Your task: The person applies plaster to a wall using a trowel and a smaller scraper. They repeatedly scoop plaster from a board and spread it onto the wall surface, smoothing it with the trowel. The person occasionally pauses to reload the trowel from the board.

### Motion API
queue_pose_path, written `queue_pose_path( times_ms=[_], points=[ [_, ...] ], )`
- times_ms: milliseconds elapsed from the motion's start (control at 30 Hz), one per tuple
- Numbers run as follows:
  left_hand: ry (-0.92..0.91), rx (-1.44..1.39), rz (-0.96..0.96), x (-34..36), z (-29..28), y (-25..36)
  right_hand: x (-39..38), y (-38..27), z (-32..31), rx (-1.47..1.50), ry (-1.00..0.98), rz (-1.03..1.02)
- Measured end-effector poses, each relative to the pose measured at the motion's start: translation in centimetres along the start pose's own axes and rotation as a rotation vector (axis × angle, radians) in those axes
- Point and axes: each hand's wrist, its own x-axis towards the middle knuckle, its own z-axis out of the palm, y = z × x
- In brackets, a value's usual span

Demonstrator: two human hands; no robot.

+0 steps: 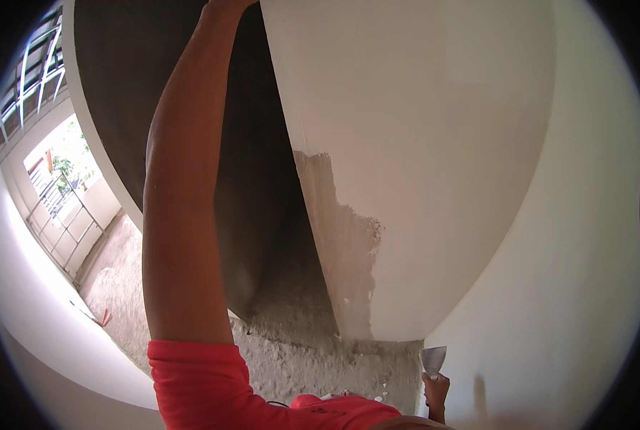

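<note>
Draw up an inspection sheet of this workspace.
Surface: pale wall panel, rough-edged grey-brown patch at its left edge.
Job's things: scraper, blade up.
Clutter: small white bits on the rough floor; red object at far left, kind unclear.
Hands: right hand grips the scraper; left hand mostly cut off at top.
Cables: dark curve by the red shirt, unclear.
Surroundings: white wall right; bright opening left.

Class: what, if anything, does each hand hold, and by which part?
The right hand grips a scraper by its handle. The left hand is mostly out of frame; its hold cannot be told.
</note>
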Motion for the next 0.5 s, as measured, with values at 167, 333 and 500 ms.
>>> queue_pose_path(
  times_ms=[167, 333, 500],
  points=[
    [-0.091, -0.067, -0.059, -0.9, -0.5, 1.7, 2.2, 5.1, 0.2, -0.174, 0.013, -0.008],
    [-0.086, -0.019, -0.011, -7.8, 3.1, 2.5, 2.5, 4.7, -0.6, -0.188, 0.013, 0.001],
    [-0.118, 0.062, 0.022, -21.2, 7.7, 6.6, 4.2, 6.9, -1.1, -0.183, 0.019, -0.18]
  ],
)
